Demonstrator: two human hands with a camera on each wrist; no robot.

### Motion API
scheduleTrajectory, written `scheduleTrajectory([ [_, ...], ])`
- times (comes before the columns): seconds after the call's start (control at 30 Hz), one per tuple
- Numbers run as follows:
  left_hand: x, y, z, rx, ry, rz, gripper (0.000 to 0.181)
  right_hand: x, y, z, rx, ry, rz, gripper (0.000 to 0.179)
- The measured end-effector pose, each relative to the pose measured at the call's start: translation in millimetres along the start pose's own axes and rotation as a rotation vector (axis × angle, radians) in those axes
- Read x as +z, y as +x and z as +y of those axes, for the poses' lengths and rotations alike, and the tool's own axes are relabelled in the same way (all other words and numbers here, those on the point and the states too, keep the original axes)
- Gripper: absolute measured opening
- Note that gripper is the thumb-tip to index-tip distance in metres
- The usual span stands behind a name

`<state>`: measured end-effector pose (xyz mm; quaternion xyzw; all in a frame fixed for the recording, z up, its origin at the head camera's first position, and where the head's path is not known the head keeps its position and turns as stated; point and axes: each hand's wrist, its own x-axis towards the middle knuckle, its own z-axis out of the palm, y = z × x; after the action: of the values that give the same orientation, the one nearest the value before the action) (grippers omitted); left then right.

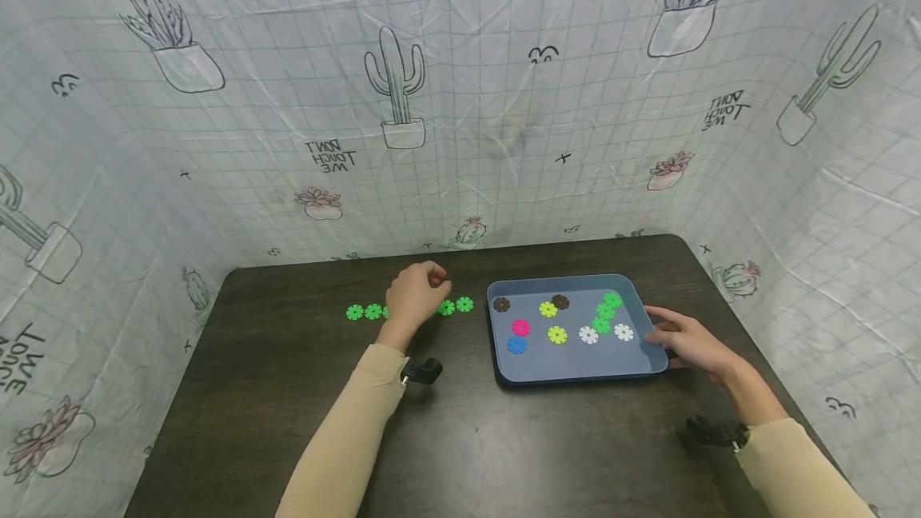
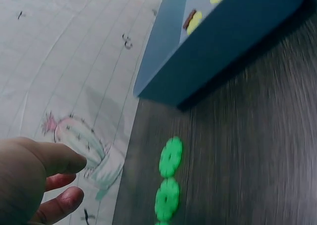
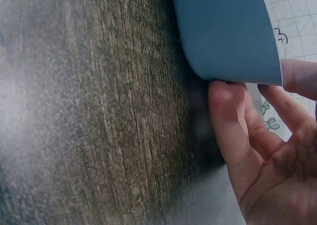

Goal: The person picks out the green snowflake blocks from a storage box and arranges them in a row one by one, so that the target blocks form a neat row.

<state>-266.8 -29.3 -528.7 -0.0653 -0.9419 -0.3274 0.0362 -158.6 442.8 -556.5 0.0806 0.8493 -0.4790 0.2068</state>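
My left hand [image 1: 413, 298] hovers over a row of green notched discs, its fingers loosely bent. In the left wrist view the thumb and fingers [image 2: 65, 200] stand apart with nothing between them. Two row discs, a green disc [image 1: 464, 304] and another green disc [image 1: 355, 312], show at either end; the hand hides the middle. My right hand [image 1: 691, 340] grips the right end of a blue-grey tray [image 1: 568, 364], thumb over the rim and fingers against the outer wall [image 3: 228, 41]. Inside lie several flat discs: green [image 1: 605, 310], yellow [image 1: 557, 335], white [image 1: 588, 335], brown [image 1: 501, 304], pink [image 1: 520, 328] and blue [image 1: 516, 344].
A dark wooden table [image 1: 288, 406] bears the tray and the row. Behind it and at both sides hangs a pale grid-patterned cloth [image 1: 468, 142] printed with cacti, close to the table's far edge.
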Motion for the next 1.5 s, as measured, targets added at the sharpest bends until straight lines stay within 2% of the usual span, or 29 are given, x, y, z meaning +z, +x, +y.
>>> scheduleTrajectory([
  [0.37,22.4,3.7,43.8,0.076,0.006,-0.053,0.017,-0.6,0.0,-0.6,-0.004,0.008,-0.009,0.076],
  [0.77,44.9,0.4,89.3,0.162,0.037,-0.103,0.019,-0.8,-1.0,-1.3,0.007,0.011,-0.007,0.076],
  [1.03,68.9,-2.5,119.6,0.245,0.090,-0.158,0.019,0.5,-2.2,-1.6,0.004,0.013,-0.005,0.075],
  [1.27,89.7,-8.8,145.8,0.344,0.119,-0.201,0.021,1.9,-1.4,-0.1,0.011,0.019,0.001,0.075],
  [1.5,109.6,-11.7,160.6,0.371,0.136,-0.248,0.019,1.8,0.9,3.2,0.001,0.014,0.009,0.075],
])
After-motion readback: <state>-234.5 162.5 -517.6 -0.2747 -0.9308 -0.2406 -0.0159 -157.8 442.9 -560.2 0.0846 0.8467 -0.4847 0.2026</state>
